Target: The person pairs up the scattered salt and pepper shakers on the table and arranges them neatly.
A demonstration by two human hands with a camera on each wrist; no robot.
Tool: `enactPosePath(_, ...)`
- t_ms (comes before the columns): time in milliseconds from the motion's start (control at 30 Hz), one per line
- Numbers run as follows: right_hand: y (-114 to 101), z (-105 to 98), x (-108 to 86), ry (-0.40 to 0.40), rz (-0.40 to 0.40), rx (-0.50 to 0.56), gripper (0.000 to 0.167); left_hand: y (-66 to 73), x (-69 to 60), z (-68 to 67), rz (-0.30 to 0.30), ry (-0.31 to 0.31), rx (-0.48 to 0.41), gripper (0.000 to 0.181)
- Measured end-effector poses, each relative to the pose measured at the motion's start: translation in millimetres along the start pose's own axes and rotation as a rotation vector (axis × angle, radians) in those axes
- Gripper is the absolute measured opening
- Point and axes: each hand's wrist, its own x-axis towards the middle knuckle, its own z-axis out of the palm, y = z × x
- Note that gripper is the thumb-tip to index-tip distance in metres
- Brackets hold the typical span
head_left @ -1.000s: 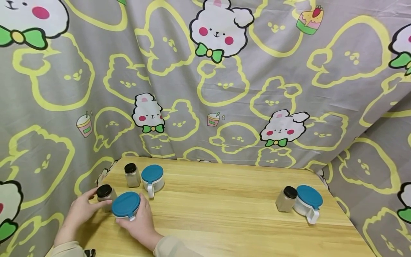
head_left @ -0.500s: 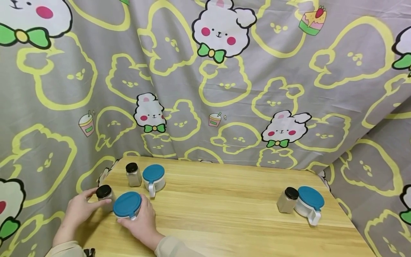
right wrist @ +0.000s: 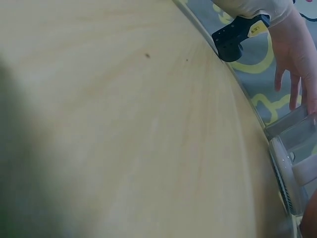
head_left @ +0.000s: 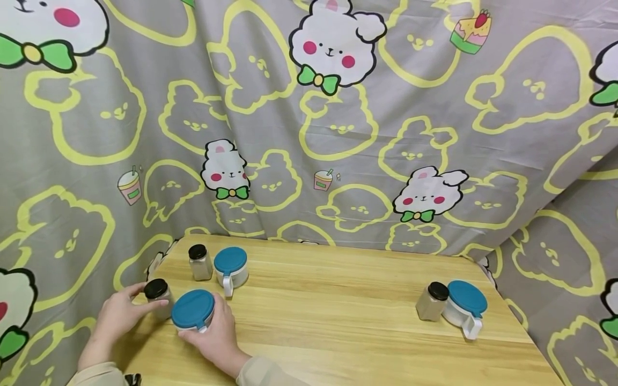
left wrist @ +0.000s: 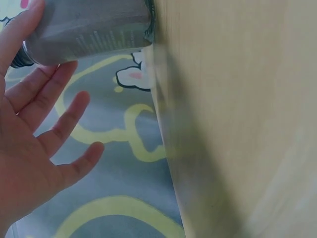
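At the table's left side, my left hand (head_left: 118, 317) pinches a black-capped jar (head_left: 160, 306) between thumb and fingers. In the left wrist view the jar (left wrist: 89, 29) lies between the thumb and two fingers of the left hand (left wrist: 37, 129), the other fingers spread. Just right of it, my right hand (head_left: 218, 335) grips a container with a blue lid (head_left: 193, 309), thumb in front and fingers at its right side. The right wrist view has part of the clear container (right wrist: 292, 163) at its edge, the left hand (right wrist: 297, 54) beyond.
Behind the hands stand another black-capped jar (head_left: 200, 264) and blue-lidded container (head_left: 230, 267) with a white handle. A similar jar (head_left: 432, 301) and container (head_left: 464, 305) stand close together at the right. Patterned cloth (head_left: 270, 123) hangs around the wooden table (head_left: 338, 300).
A slightly wider gap separates the held jar and the held container. Both hands keep their grips, and the other jars and containers stay in place.
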Motion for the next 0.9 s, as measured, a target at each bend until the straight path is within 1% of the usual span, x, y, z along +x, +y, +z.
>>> enactPosePath(133,-0.2,-3.5,-1.1,-0.001,-0.006,0.032,0.088,0.6,2.9,0.8,-0.009,-0.041,-0.005,0.089)
enactPosePath(267,1.1,-7.6,-3.2,0.0,-0.038,0.032,0.087,1.6,4.2,0.8,-0.028,-0.08,0.0,0.094)
enactPosePath(400,0.4,-11.9,-4.3,-0.009,-0.078,0.004,0.088,2.0,3.3,1.1,-0.027,-0.06,0.016,0.095)
enactPosePath(500,-2.3,-16.0,-5.0,-0.025,-0.087,-0.011,0.087,0.8,2.3,2.0,-0.017,-0.027,0.025,0.094)
enactPosePath(600,-3.6,-19.2,-5.7,-0.031,-0.103,-0.022,0.087,1.0,1.3,1.7,-0.007,-0.008,0.029,0.092)
enactPosePath(767,-3.1,-25.4,-7.4,-0.022,-0.149,-0.003,0.085,3.9,0.9,0.4,-0.006,-0.021,0.038,0.093)
enactPosePath(900,-3.3,-32.6,-9.5,-0.036,-0.136,0.038,0.084,5.7,1.2,0.7,-0.007,-0.036,0.042,0.094)
